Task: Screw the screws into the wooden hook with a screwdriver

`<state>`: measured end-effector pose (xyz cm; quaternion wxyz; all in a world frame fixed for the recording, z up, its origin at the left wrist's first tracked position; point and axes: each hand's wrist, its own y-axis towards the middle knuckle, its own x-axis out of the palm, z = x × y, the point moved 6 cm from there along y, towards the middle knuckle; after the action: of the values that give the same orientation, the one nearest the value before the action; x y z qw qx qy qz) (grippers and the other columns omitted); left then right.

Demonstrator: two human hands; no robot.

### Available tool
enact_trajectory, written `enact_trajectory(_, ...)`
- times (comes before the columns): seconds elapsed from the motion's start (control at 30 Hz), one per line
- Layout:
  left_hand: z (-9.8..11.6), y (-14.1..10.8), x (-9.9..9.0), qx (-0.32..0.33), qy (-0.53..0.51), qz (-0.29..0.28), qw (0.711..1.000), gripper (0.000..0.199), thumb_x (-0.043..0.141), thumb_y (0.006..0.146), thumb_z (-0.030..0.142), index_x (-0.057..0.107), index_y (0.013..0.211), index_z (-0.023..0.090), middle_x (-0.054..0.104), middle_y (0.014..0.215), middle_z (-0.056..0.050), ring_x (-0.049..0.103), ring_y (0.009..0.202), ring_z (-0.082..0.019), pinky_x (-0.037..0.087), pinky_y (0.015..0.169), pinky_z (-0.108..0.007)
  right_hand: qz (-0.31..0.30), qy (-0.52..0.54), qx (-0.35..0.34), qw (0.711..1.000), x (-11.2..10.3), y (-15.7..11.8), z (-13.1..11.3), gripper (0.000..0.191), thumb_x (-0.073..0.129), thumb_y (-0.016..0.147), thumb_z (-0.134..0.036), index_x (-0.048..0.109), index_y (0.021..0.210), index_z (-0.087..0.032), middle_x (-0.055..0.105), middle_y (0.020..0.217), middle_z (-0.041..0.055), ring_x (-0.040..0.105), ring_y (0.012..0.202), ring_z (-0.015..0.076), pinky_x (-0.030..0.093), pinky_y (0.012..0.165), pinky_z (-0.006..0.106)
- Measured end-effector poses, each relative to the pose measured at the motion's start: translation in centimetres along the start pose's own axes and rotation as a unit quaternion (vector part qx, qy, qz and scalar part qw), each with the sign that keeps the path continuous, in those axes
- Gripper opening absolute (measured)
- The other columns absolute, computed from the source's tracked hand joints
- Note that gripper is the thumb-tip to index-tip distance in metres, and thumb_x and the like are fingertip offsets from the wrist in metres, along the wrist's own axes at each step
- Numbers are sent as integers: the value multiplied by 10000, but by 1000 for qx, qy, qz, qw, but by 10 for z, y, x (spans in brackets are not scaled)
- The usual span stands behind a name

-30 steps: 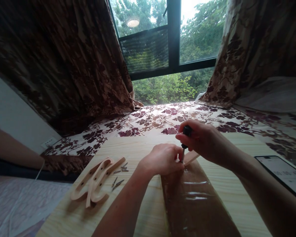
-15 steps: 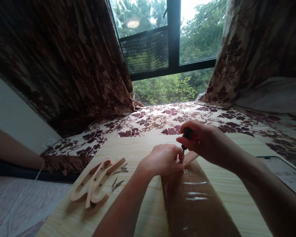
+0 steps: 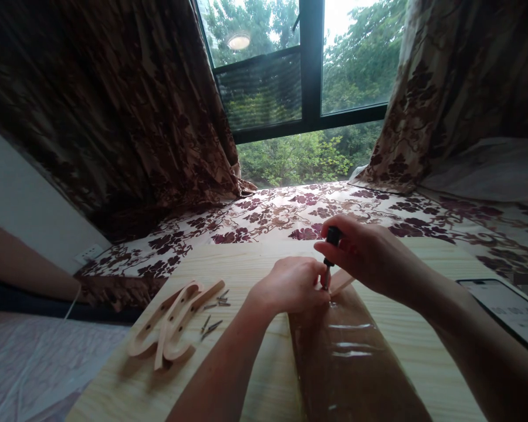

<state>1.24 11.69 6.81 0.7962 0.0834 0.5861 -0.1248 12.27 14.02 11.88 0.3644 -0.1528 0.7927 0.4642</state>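
A black-handled screwdriver [image 3: 333, 236] stands nearly upright, its metal shaft pointing down, with my right hand [image 3: 356, 246] closed round the handle. Beside its tip, my left hand [image 3: 293, 284] pinches a pale wooden piece [image 3: 341, 282], which lies at the far end of a brown, tape-wrapped box [image 3: 347, 351]. The exact spot the tip meets is hidden by my left fingers. Several curved wooden hooks with dark holes [image 3: 176, 322] lie in a group on the left of the pale wooden board [image 3: 264, 351]. Several loose screws [image 3: 211, 329] are scattered between the hooks and my left forearm.
A phone with a lit screen [image 3: 506, 310] lies at the right, beside my right forearm. Beyond the board spreads a flowered cloth [image 3: 268, 220], below a window between patterned curtains [image 3: 158, 117]. A wall socket [image 3: 88, 254] is at the left.
The whole view has shifted very slightly. Both hands keep almost the same pose, and the screwdriver is still upright in my right hand.
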Motion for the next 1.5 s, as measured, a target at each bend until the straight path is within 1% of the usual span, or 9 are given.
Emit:
enact_trajectory(0.2,0,0,1,3,-4,2,1000,71,619,720,263,668,770,258,638,734,50,550,651,-139,351,581,-244,-26,51,-19,998,1,-3,-5,127,542,881,-254,545,1001,-213,662,718,-19,550,536,103,393,511,204)
enact_trajectory(0.4,0,0,1,-2,0,1,1000,76,615,714,255,669,767,261,629,720,39,554,656,-148,352,580,-246,-4,-18,13,1000,1,-1,0,119,555,870,-318,538,900,-203,632,641,-17,531,496,124,352,479,230)
enact_trajectory(0.5,0,0,1,-4,2,-2,1000,79,613,711,260,669,767,262,631,722,40,555,656,-150,357,584,-249,-8,-7,11,1000,0,-2,0,126,565,866,-329,537,893,-210,619,627,-27,524,489,116,353,477,222)
enact_trajectory(0.63,0,0,3,-4,1,-5,1000,106,596,725,267,671,800,260,643,748,39,558,664,-152,367,595,-252,-35,40,-15,998,0,-4,-5,134,546,877,-277,546,996,-215,632,648,-37,541,513,106,382,504,206)
enact_trajectory(0.9,2,-1,-2,-12,-2,-10,1000,83,622,713,271,676,776,261,643,749,33,567,678,-158,374,602,-250,-26,-9,23,999,1,-1,3,156,529,878,-344,533,930,-197,639,681,8,532,518,139,355,487,243)
enact_trajectory(1.07,3,-2,-2,-15,-1,-13,1000,78,631,713,265,678,774,258,641,739,26,570,688,-165,384,616,-250,-11,24,15,1000,2,0,3,130,540,869,-327,533,906,-202,625,653,-7,528,516,131,350,483,234)
enact_trajectory(1.17,3,-2,-2,-18,1,-13,1000,82,626,722,268,679,783,251,638,737,16,570,691,-171,390,624,-253,-4,30,30,999,3,1,4,120,553,858,-310,536,895,-197,614,632,-13,529,511,129,356,483,231)
enact_trajectory(1.33,3,-1,-2,-14,-1,-15,1000,89,627,717,266,681,787,252,640,749,16,573,707,-173,398,643,-253,-10,51,32,998,2,2,5,110,566,856,-298,537,886,-196,608,633,-17,529,515,120,374,481,220)
enact_trajectory(1.5,3,-1,-1,-10,-5,-13,1000,74,620,716,259,683,756,263,638,739,31,567,689,-161,390,632,-249,-43,103,-4,994,0,-2,3,177,571,858,-266,562,1023,-203,654,710,1,570,572,122,431,522,211)
